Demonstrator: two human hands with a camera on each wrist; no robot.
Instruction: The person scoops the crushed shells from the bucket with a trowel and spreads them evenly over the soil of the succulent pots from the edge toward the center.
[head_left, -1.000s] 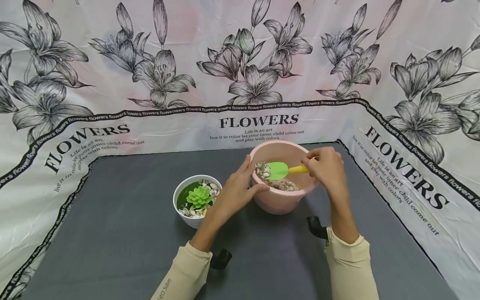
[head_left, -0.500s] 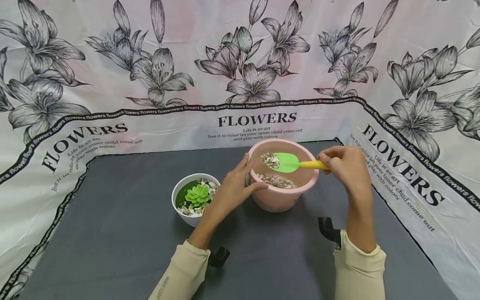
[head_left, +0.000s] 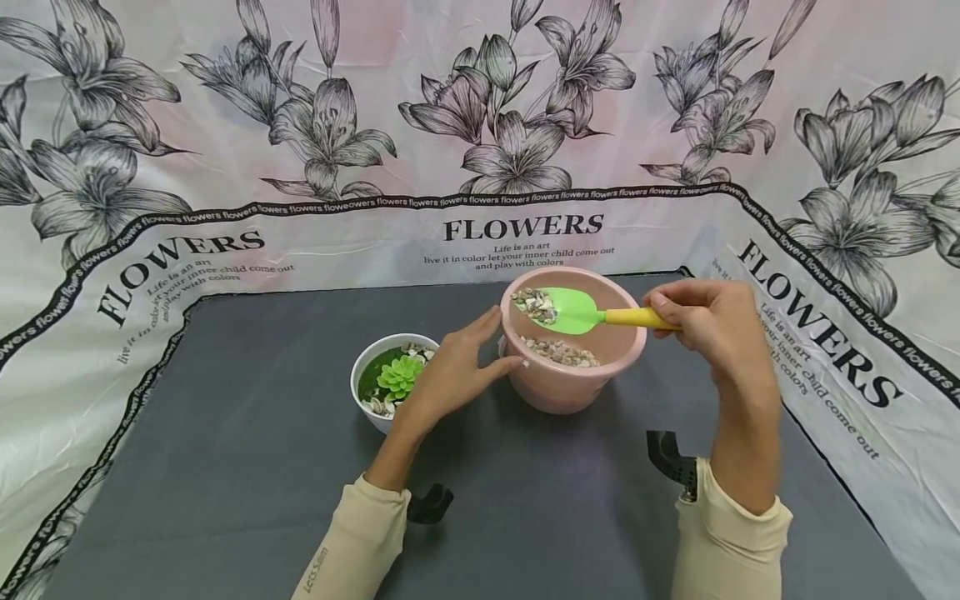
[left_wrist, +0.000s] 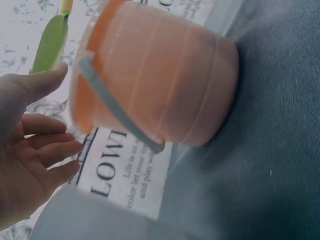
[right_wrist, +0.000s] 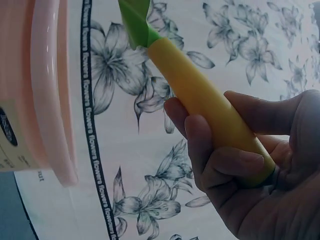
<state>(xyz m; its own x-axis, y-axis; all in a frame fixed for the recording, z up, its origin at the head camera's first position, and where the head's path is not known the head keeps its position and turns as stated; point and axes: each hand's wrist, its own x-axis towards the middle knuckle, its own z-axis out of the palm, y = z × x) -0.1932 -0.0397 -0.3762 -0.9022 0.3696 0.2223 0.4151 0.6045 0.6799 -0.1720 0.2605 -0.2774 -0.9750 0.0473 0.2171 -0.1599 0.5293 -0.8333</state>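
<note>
My right hand (head_left: 708,325) grips the yellow handle of a green hand trowel (head_left: 573,312), its fingers wrapped around it in the right wrist view. Small shells or pebbles (head_left: 534,306) lie on the blade, which is raised over the mouth of a pink bucket (head_left: 555,396). More of these pieces (head_left: 562,352) cover the bucket's bottom. At the bucket's left rim is my left hand (head_left: 453,375), thumb and fingers spread. The left wrist view shows the bucket's grey carrying handle (left_wrist: 115,105) hanging down its side.
Left of the bucket stands a white pot (head_left: 366,410) with a green artificial succulent (head_left: 400,377) and pebbles, partly hidden by my left hand. A dark grey cloth (head_left: 262,442) covers the table. Flower-printed fabric (head_left: 360,250) rises behind and at both sides.
My right hand has lifted the loaded trowel from the pebbles and drawn back right. My left hand has loosened from the bucket's rim and shifted slightly left.
</note>
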